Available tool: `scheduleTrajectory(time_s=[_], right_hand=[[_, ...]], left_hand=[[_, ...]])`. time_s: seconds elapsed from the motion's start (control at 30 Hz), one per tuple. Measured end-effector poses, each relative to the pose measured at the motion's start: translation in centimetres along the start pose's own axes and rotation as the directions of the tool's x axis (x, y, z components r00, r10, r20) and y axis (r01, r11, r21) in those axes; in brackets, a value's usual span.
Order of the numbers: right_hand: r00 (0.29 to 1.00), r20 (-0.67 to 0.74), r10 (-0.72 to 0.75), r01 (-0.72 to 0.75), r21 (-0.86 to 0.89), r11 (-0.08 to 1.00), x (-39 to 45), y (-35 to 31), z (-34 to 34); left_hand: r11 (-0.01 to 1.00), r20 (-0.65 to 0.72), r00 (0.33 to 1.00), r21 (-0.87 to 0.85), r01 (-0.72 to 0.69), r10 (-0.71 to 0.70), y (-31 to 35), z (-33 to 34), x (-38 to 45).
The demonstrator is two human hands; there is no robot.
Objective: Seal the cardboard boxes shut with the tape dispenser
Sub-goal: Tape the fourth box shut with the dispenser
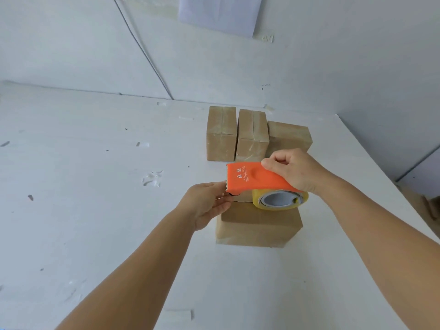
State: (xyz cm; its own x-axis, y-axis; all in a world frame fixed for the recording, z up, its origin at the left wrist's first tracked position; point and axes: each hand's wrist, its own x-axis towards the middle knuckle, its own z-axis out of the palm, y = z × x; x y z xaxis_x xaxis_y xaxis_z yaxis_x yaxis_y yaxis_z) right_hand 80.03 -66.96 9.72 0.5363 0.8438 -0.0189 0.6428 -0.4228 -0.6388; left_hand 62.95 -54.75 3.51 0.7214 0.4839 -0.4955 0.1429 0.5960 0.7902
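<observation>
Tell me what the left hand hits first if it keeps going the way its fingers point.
The left hand already has its fingertips at the toothed end of the orange tape dispenser, so that end likely comes first; depth is unclear.

I see a white tabletop (95,186) scattered with scraps of clear tape and dark specks, set into a corner of pale walls (71,39). A thin dark cable (140,48) runs down the wall, and a white sheet of paper (219,13) hangs above. The light is soft and even.
</observation>
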Motion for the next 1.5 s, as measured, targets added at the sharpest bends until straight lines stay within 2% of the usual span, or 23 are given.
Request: scheduleTrajectory(time_s=[0.13,0.27,0.5,0.73,0.97,1.17,1.4,1.5], right_hand=[[1.0,0.017,-0.008,0.008,-0.041,0.999,0.2,-0.3,0.1],[0.998,0.067,-0.002,0.009,-0.107,0.994,0.5,-0.8,-0.2],[0.99,0.143,-0.017,0.05,-0.23,0.972,1.2,-1.8,-0.1],[0.976,0.217,0.022,0.06,-0.367,0.928,2.4,-3.5,0.5],[0.97,0.238,0.043,0.052,-0.377,0.925,3.1,-4.4,1.6],[0.965,0.246,0.09,0.009,-0.373,0.928,3.8,-4.8,2.2],[0.962,0.248,0.11,-0.007,-0.384,0.923,3.9,-4.8,2.6],[0.966,0.231,0.117,-0.024,-0.369,0.929,3.6,-4.5,2.1]], left_hand=[[0.997,-0.058,0.997,0.053,-0.05,0.053,0.0,0.0,0.5],[0.969,-0.129,0.977,0.202,-0.143,0.171,-0.2,-0.4,1.0],[0.936,-0.249,0.939,0.315,-0.156,0.24,-0.1,-2.3,2.0],[0.973,-0.261,0.952,0.207,-0.104,0.157,-3.0,-3.8,3.1],[0.996,-0.227,0.974,0.094,0.006,0.015,-5.6,-3.9,4.5],[0.985,-0.232,0.973,0.169,0.027,0.013,-6.9,-3.1,5.2],[0.944,-0.28,0.949,0.326,-0.051,0.147,-8.6,0.0,4.7],[0.942,-0.323,0.944,0.331,0.05,0.064,-8.8,-0.4,4.6]])
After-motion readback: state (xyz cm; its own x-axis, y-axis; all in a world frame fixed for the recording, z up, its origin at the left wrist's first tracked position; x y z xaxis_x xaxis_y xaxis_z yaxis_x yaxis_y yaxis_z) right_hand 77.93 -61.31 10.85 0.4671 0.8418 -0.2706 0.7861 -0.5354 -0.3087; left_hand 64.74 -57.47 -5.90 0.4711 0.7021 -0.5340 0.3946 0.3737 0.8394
